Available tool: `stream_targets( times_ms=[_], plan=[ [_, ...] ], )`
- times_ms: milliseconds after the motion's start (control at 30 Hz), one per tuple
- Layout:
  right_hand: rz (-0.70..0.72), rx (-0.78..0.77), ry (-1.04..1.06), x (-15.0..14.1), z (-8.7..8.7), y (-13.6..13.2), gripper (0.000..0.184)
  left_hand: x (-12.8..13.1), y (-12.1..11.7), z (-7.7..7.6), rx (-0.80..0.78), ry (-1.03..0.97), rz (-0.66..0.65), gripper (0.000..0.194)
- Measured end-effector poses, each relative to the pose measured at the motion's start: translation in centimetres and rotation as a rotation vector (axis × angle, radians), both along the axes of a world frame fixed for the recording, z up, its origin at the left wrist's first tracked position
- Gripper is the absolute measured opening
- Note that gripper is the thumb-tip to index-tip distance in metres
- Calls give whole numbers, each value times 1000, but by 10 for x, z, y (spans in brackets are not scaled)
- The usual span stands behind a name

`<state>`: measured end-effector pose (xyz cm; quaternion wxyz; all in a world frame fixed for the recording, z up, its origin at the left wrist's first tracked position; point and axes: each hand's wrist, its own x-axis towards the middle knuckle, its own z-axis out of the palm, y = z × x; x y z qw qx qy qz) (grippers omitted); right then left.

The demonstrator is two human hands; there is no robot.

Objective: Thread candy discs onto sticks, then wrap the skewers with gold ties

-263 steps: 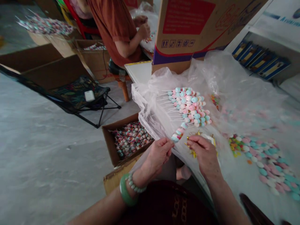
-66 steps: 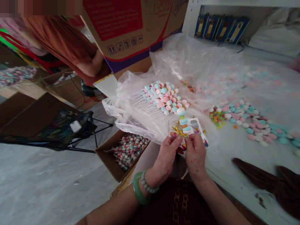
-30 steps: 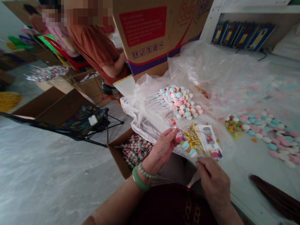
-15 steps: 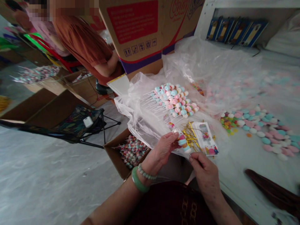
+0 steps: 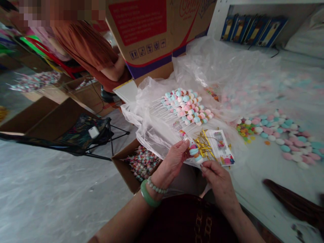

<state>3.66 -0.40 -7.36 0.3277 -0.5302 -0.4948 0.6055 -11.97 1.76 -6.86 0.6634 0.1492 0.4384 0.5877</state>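
Note:
My left hand (image 5: 174, 161) pinches a candy skewer (image 5: 194, 152) of pastel pink, blue and white pieces inside a clear printed wrapper. My right hand (image 5: 218, 181) is closed at the skewer's lower end, fingertips touching it. Just beyond lie gold twist ties (image 5: 204, 144) and a stack of printed wrappers (image 5: 222, 152). Farther back, a pile of unwrapped candy skewers (image 5: 186, 107) rests on a clear plastic sheet (image 5: 157, 130).
Loose pastel candies (image 5: 275, 135) are scattered on the white table at right. A cardboard box of wrapped skewers (image 5: 141, 163) sits on the floor at left, beside a folding stool (image 5: 83, 135). A large carton (image 5: 154, 30) stands behind. Another person in an orange shirt (image 5: 88, 50) works at back left.
My right hand has come up from lower right to the skewer's lower end. My left hand has kept its pinch on the wrapped skewer; the view shifted slightly.

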Motion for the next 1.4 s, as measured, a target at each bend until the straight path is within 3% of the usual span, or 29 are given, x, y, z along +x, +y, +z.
stream_targets(
  times_ms=[133,200,267,367,500,600,767,933,1033,1167,1300,1400],
  plan=[
    [88,-536,469,0,-3,5,18,-3,-2,1,-33,-50,-36,30],
    [119,-681,613,2,-5,7,21,-7,-3,3,-58,-55,-57,31],
    [103,-718,651,4,-7,8,22,-12,-2,4,-76,-3,-56,31],
    [50,-612,531,4,-7,7,20,-19,0,5,-103,140,-49,31],
    [-27,-317,220,4,-7,5,18,-24,2,5,-101,284,-44,35],
    [10,-127,66,4,-8,5,17,-25,1,7,-103,331,-39,37],
    [117,26,-108,4,-7,4,19,-18,-4,4,-89,321,-53,40],
    [105,387,-321,4,-3,-1,16,-17,-4,-2,-55,204,-98,35],
    [127,384,-314,4,-1,-2,16,-24,0,0,-66,-1,0,19],
    [171,312,-328,3,-2,-1,11,-28,2,9,-83,-211,45,22],
    [123,402,-464,4,-2,-2,12,-25,2,11,-57,-201,55,16],
    [145,354,-576,7,0,-1,17,-24,1,9,-12,-165,51,16]
  ],
)
